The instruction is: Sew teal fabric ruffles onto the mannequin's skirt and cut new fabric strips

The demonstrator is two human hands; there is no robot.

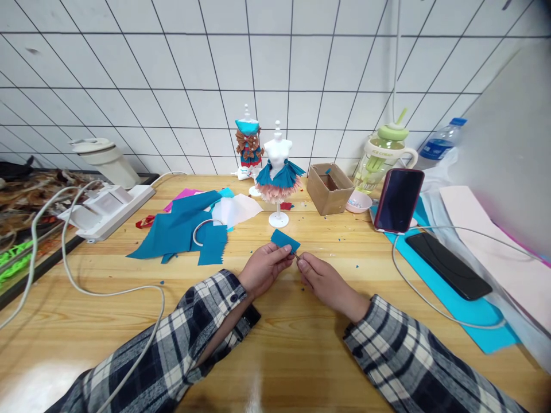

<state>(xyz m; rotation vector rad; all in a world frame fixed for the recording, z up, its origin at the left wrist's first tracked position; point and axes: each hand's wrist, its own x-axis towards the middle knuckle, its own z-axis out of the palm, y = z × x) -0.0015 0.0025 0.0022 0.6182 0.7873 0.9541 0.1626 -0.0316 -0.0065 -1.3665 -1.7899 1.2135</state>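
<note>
My left hand (269, 267) pinches small blue piece (284, 239) above table (297, 355), presumably steadying its edge for thin tool (296, 256), type unclear, pinched in my right hand (325, 279). Dress form (278, 151) stands just beyond, apparently for easy viewing.

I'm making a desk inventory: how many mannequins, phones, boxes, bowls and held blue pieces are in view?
Mannequins: 2
Phones: 2
Box: 1
Bowl: 1
Held blue piece: 1
Total: 7
</note>
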